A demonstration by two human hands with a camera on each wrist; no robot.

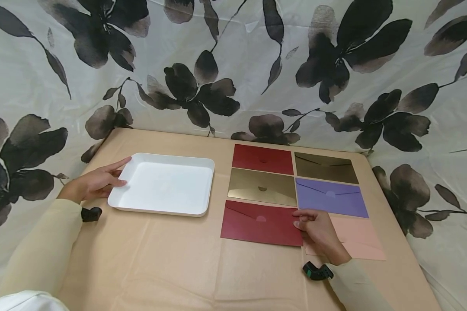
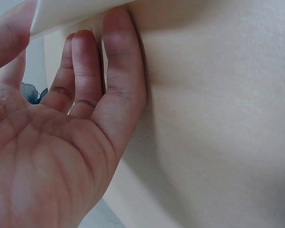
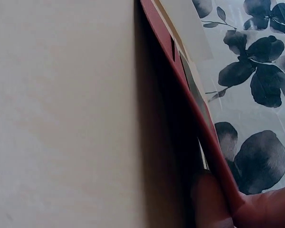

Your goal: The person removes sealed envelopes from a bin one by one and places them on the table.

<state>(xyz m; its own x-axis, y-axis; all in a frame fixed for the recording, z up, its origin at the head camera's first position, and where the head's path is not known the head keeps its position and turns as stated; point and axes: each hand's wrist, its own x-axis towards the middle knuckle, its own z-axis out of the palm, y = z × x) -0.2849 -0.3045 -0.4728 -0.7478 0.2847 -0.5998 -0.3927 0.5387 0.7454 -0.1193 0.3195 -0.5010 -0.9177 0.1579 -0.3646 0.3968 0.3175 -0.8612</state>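
Note:
My left hand (image 1: 95, 183) holds the left edge of a white rectangular tray (image 1: 165, 183), which has nothing in it. In the left wrist view the thumb lies at the rim of the tray (image 2: 76, 14), with the other fingers (image 2: 121, 57) beneath it. At the lower row of envelopes, my right hand (image 1: 320, 231) pinches the right edge of a dark red envelope (image 1: 253, 222). From the right wrist, that envelope (image 3: 180, 78) appears edge-on, tilted up over its shadow, between thumb and finger.
Beyond the held envelope lie a gold envelope (image 1: 262, 188) and a red envelope (image 1: 262, 160). The right column has a bronze envelope (image 1: 327, 168), a purple envelope (image 1: 332, 198) and a pink envelope (image 1: 359, 239), partly behind my right hand. A floral cloth (image 1: 253, 86) surrounds the beige table (image 1: 171, 263).

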